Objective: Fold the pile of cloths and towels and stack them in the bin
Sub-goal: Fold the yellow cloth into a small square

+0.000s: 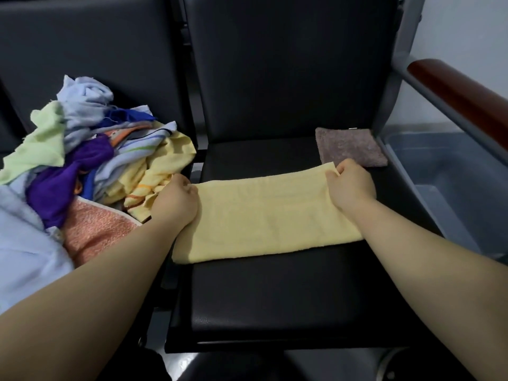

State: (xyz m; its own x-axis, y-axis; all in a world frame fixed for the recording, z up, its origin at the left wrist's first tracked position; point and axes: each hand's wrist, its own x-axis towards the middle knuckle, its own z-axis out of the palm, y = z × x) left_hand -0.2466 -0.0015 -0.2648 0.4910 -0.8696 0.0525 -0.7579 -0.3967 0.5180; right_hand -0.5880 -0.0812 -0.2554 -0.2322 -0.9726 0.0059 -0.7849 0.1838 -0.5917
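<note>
As left hand (176,202) and right hand (350,185) pinch its far corners, the yellow towel (269,218) looks limp, light, best held by corners.

The pale yellow cloth towel (269,215) is looking soft and matt; the black padded seat (275,298) is showing a smooth leathery sheen; the reddish-brown wooden armrest (461,92) is gleaming.

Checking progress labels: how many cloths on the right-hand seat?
2: yellow towel nearest, gripped by left hand and right hand; folded mauve cloth on the seat, far right corner. None seems hidden.
</note>
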